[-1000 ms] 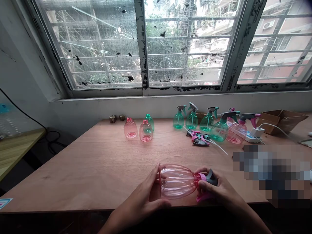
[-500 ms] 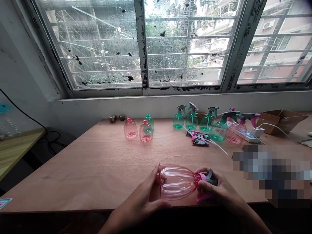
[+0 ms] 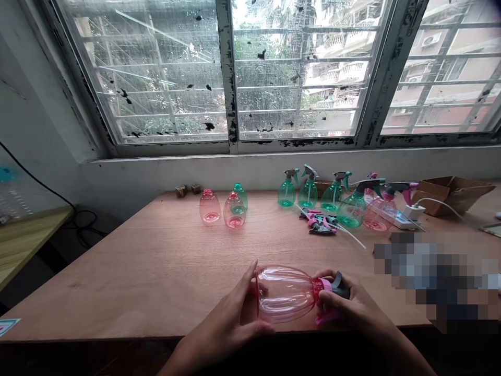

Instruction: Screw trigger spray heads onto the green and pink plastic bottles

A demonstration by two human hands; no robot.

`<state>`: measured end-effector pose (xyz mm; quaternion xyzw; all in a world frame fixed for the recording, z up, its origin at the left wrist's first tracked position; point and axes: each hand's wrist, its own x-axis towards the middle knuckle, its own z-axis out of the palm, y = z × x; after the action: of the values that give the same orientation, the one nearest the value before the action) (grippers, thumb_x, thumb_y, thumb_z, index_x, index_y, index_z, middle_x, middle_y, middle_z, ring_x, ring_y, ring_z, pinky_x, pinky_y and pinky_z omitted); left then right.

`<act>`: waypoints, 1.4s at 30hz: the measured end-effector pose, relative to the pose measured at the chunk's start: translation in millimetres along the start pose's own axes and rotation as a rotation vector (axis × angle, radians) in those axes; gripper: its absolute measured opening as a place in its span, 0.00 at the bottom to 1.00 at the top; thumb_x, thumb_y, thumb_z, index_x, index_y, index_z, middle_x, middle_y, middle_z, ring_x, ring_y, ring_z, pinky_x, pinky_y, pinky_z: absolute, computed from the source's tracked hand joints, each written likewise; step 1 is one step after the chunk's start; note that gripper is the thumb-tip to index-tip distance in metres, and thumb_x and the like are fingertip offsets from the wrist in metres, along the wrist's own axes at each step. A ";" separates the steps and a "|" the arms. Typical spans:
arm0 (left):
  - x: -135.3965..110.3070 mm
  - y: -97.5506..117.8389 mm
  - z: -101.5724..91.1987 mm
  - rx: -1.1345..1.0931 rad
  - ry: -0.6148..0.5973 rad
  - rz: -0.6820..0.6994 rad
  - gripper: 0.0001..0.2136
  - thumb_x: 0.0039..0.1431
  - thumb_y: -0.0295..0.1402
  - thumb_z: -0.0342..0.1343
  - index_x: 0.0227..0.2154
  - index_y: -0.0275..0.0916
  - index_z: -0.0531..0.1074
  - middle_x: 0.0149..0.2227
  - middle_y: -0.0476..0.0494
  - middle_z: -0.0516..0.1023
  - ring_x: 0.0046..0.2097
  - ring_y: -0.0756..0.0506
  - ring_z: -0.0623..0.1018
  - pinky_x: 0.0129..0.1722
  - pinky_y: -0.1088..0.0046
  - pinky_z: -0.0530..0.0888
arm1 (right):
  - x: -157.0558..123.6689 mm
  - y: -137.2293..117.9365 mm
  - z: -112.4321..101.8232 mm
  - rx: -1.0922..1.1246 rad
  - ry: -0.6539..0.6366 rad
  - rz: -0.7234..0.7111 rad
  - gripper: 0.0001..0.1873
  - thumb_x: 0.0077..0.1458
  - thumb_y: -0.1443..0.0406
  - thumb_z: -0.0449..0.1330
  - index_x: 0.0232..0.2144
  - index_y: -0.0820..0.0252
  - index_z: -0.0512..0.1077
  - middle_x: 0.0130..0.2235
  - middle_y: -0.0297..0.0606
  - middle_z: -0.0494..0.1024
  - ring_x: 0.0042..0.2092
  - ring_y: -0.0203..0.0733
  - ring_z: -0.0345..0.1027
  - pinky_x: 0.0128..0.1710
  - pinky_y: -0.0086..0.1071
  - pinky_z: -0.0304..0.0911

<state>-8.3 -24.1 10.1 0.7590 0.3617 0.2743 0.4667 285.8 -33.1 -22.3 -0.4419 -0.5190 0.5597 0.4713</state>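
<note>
A clear pink spray bottle (image 3: 285,295) lies sideways in my hands, close to the front edge of the table. Its base rests in my left hand (image 3: 238,308), with the thumb below and the fingers around the far side. At the neck, my right hand (image 3: 348,300) grips the pink collar of the trigger sprayer (image 3: 325,284) between thumb and fingers. The sprayer's dark grey head (image 3: 340,286) sticks out past those fingers, and its pink trigger (image 3: 329,316) points down towards me. Part of the sprayer is hidden by my right hand.
Pink bottles (image 3: 210,207) and a green bottle (image 3: 240,196) without sprayers stand at the back left. Several green spray bottles (image 3: 308,193) are at the back right, behind loose sprayer heads (image 3: 321,222). Farther right are a power strip (image 3: 403,220) and a cardboard box (image 3: 442,196).
The pink bottle has shifted very slightly in my grip, its reflections changing a little. Both hands stay in almost the same place, and the other things have not moved.
</note>
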 end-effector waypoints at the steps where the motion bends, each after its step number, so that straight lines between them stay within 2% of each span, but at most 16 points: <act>1: -0.1 0.2 -0.8 0.001 -0.002 -0.001 0.49 0.56 0.30 0.66 0.70 0.51 0.37 0.60 0.42 0.69 0.63 0.38 0.67 0.67 0.56 0.57 | 0.0 0.2 -0.2 0.001 -0.004 -0.001 0.24 0.49 0.52 0.71 0.41 0.60 0.71 0.25 0.34 0.82 0.26 0.43 0.77 0.27 0.34 0.74; 4: -1.2 1.1 -2.1 0.028 -0.007 0.010 0.48 0.57 0.30 0.65 0.70 0.51 0.38 0.62 0.42 0.68 0.64 0.38 0.67 0.68 0.56 0.56 | 0.2 0.7 -0.8 0.003 -0.010 -0.006 0.24 0.49 0.52 0.71 0.41 0.60 0.71 0.25 0.34 0.82 0.26 0.43 0.77 0.27 0.34 0.75; 9: -1.2 0.4 0.1 0.060 0.008 0.053 0.44 0.62 0.27 0.59 0.70 0.54 0.34 0.71 0.44 0.52 0.67 0.39 0.62 0.68 0.58 0.56 | -0.1 -0.1 -1.1 -0.002 -0.025 -0.008 0.22 0.50 0.53 0.70 0.41 0.60 0.70 0.25 0.35 0.83 0.26 0.42 0.77 0.27 0.33 0.75; 16: 0.4 1.8 -0.3 0.058 0.015 0.025 0.51 0.58 0.30 0.65 0.70 0.52 0.31 0.71 0.43 0.51 0.67 0.38 0.62 0.68 0.58 0.57 | -0.3 -1.3 -0.5 0.015 -0.027 -0.014 0.22 0.51 0.54 0.70 0.41 0.61 0.70 0.25 0.35 0.83 0.26 0.42 0.77 0.27 0.32 0.74; 19: -0.1 3.1 -0.5 0.058 0.013 0.026 0.49 0.58 0.31 0.65 0.70 0.50 0.35 0.71 0.41 0.51 0.67 0.36 0.61 0.68 0.55 0.56 | -0.1 -1.4 -0.5 0.007 -0.026 -0.020 0.22 0.51 0.54 0.70 0.41 0.61 0.71 0.25 0.35 0.82 0.26 0.42 0.77 0.27 0.33 0.75; 22: -1.1 1.4 -0.3 0.058 0.005 0.021 0.46 0.58 0.30 0.64 0.70 0.49 0.38 0.67 0.39 0.60 0.66 0.37 0.64 0.68 0.55 0.56 | 0.0 -1.3 -0.3 -0.002 -0.016 -0.020 0.22 0.50 0.53 0.70 0.40 0.61 0.71 0.25 0.35 0.82 0.26 0.42 0.76 0.27 0.32 0.75; 24: -1.4 -1.0 0.1 0.033 -0.003 0.031 0.46 0.60 0.28 0.62 0.70 0.51 0.36 0.62 0.40 0.67 0.64 0.39 0.67 0.68 0.56 0.58 | -0.1 -1.2 0.1 0.002 -0.013 -0.017 0.22 0.49 0.53 0.71 0.40 0.60 0.72 0.24 0.34 0.82 0.26 0.41 0.76 0.27 0.32 0.75; 26: -1.1 -3.0 0.5 0.011 -0.008 0.039 0.46 0.61 0.27 0.60 0.70 0.53 0.34 0.60 0.42 0.70 0.63 0.39 0.68 0.67 0.56 0.59 | -0.2 -1.0 0.5 0.012 -0.011 -0.010 0.23 0.48 0.53 0.71 0.40 0.60 0.72 0.24 0.33 0.82 0.26 0.42 0.76 0.27 0.33 0.75; 31: 0.6 -3.0 1.3 -0.017 -0.006 -0.020 0.52 0.56 0.29 0.67 0.70 0.56 0.33 0.66 0.41 0.62 0.63 0.39 0.68 0.66 0.57 0.61 | -0.2 0.3 0.0 0.029 -0.011 0.000 0.23 0.50 0.53 0.71 0.41 0.60 0.71 0.25 0.34 0.82 0.26 0.43 0.77 0.28 0.34 0.76; 33: 0.3 -2.2 1.3 -0.030 -0.012 -0.028 0.53 0.54 0.30 0.69 0.70 0.55 0.34 0.66 0.40 0.62 0.63 0.38 0.68 0.66 0.58 0.62 | 0.1 1.0 -0.8 0.017 -0.009 -0.009 0.23 0.50 0.53 0.71 0.41 0.61 0.71 0.25 0.35 0.82 0.26 0.42 0.77 0.28 0.33 0.75; 37: -1.3 -2.0 0.4 0.017 -0.007 0.016 0.49 0.57 0.30 0.66 0.70 0.52 0.37 0.62 0.40 0.67 0.64 0.38 0.66 0.67 0.56 0.59 | 0.5 1.1 -1.3 0.000 -0.010 -0.018 0.23 0.50 0.53 0.71 0.41 0.61 0.71 0.25 0.35 0.82 0.26 0.42 0.77 0.27 0.33 0.75; 42: -1.7 -2.2 -0.4 0.100 0.025 0.065 0.45 0.61 0.27 0.61 0.70 0.52 0.35 0.68 0.41 0.59 0.68 0.38 0.59 0.68 0.56 0.55 | 0.2 -0.5 -0.1 0.003 -0.017 0.011 0.24 0.49 0.52 0.71 0.41 0.60 0.71 0.24 0.35 0.82 0.26 0.44 0.77 0.28 0.36 0.76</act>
<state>-10.2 -24.5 8.1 0.7892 0.3559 0.2806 0.4145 285.9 -32.9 -21.9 -0.4393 -0.5195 0.5669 0.4644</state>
